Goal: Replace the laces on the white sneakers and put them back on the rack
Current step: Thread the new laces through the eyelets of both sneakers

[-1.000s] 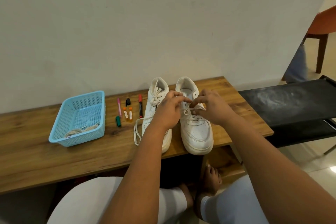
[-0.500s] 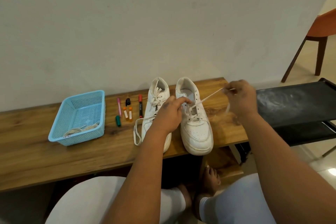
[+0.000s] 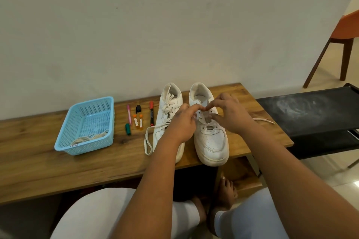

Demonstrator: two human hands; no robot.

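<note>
Right now both of my hands are over the right sneaker (image 3: 210, 134), which stands on the wooden table (image 3: 38, 153) with its toe toward me and its heel near the wall. My left hand (image 3: 181, 124) comes in from the left, across the front of the left sneaker (image 3: 167, 122), with the index finger stretched out toward the upper eyelets and the other fingers curled under. My right hand (image 3: 229, 112) meets it from the other side, index finger and thumb drawn close together just above the tongue. The fingertips of both hands nearly touch there, and I think they are pinching the lace (image 3: 265, 120) between them, though the strand is too thin and blurred at that spot to be sure. One free end of that lace trails off to the right across the table, lying flat near the table's edge, beside the black rack (image 3: 310, 110).

The left sneaker stands just beside the right one, touching or almost touching it, and it is laced, with a long loose loop of lace hanging off its left side onto the wood. Left of the shoes lies a row of markers (image 3: 151, 113), red, black, orange, pink and green, and farther left a blue plastic basket (image 3: 64, 141) with some coiled laces in its near corner. An orange chair (image 3: 345, 29) stands at the far right.
</note>
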